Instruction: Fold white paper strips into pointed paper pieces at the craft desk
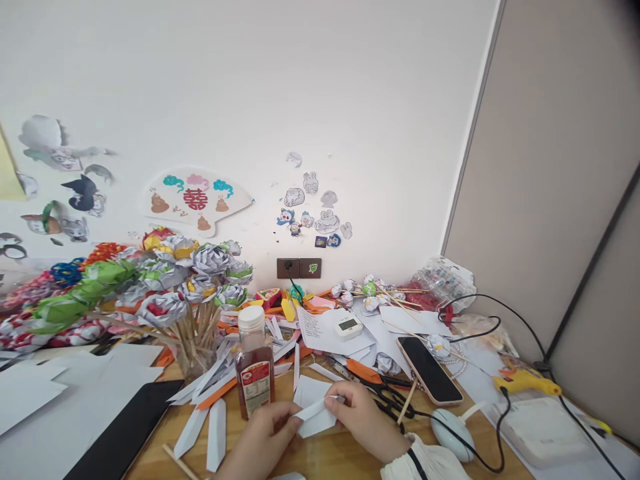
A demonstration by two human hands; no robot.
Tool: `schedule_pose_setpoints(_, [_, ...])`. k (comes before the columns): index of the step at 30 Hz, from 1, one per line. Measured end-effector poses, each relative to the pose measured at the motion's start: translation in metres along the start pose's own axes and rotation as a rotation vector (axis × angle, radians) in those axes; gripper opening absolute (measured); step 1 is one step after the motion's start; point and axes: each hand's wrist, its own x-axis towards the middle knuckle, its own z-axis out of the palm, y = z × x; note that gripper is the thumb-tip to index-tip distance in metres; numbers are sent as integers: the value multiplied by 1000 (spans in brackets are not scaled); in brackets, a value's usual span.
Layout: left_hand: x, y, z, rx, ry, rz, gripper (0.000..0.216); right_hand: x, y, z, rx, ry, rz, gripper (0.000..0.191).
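Note:
A small white sheet of paper [320, 421] with a folded strip along its upper edge is held between my two hands, low over the wooden table. My left hand [267, 433] pinches its left end between thumb and fingers. At the right end, my right hand [361, 415] grips the fold, with the thumb on top. Behind it lies another piece of white paper [306, 388]. Just left of the paper stands a bottle of dark amber liquid [254, 373] with a white cap. Folded white paper strips [217, 433] lie left of my left hand.
Paper flowers on sticks [165, 310] stand in a jar at left. A black tablet-like slab [127, 433] lies near the front. Right of my hands are scissors [387, 397], a phone [431, 370], a white mouse [453, 433] and a yellow glue gun [527, 382] with a trailing cable.

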Motion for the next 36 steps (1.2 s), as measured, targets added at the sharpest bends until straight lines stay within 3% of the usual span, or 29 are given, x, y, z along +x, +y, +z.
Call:
schedule_pose_setpoints(3, [-5, 8, -4, 175, 69, 95, 27, 0, -4, -1, -47, 2, -6, 18])
schedule_pose_setpoints(5, [-6, 11, -5, 186, 50, 78, 29, 0, -5, -1, -61, -4, -9, 18])
schedule_pose_setpoints(10, [3, 8, -3, -181, -124, -163, 35, -1, -5, -3, -82, 23, -60, 16])
schedule_pose_setpoints(13, [6, 2, -1, -344, -139, -251, 37, -1, -5, -3, -97, 29, -59, 16])
schedule_pose_setpoints(17, [4, 0, -1, -244, -82, -157, 31, 0, -2, 1, -114, 36, -41, 18])
schedule_pose_setpoints(22, [0, 4, -1, -153, -102, -26, 25, -1, 3, 7, -110, 44, -57, 16])
schedule_pose_setpoints(28, [3, -1, 1, -100, -76, -89, 39, -2, 2, 7, -120, 16, -49, 14])
schedule_pose_setpoints(36, [4, -3, 0, -146, -92, -117, 38, -2, -2, 4, -56, -11, -25, 14])
